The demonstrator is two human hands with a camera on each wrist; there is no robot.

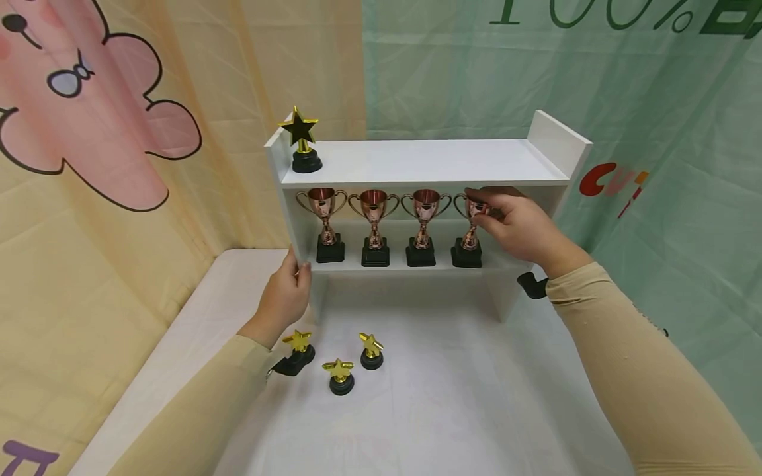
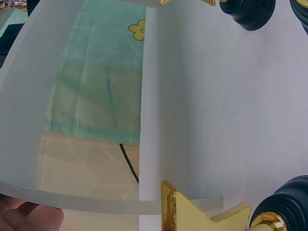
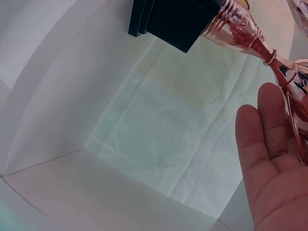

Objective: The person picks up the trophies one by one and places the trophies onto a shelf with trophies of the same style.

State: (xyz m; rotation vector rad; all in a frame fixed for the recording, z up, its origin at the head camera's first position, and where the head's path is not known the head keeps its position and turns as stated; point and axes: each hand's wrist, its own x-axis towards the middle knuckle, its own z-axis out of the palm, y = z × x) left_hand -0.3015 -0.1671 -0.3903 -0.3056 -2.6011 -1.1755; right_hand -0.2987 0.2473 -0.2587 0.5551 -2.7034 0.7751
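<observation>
A white two-tier shelf (image 1: 417, 165) stands on the table. My left hand (image 1: 282, 294) grips its left side panel near the lower tier; in the left wrist view only some fingertips (image 2: 36, 216) show at the panel's edge. On the lower tier, several rose-gold trophy cups with black square bases stand in a row. My right hand (image 1: 520, 225) holds the rightmost trophy cup (image 1: 467, 253) by its bowl, thumb in front. In the right wrist view, fingers (image 3: 252, 137) lie along that cup's handle, and its black base (image 3: 175, 21) is above the lower tier.
A gold star trophy (image 1: 305, 158) stands at the top tier's left end. Three more star trophies, one partly behind the left wrist's black camera, sit in front: left (image 1: 299, 342), middle (image 1: 340, 378) and right (image 1: 372, 354). Printed curtains (image 1: 446, 73) hang behind the table.
</observation>
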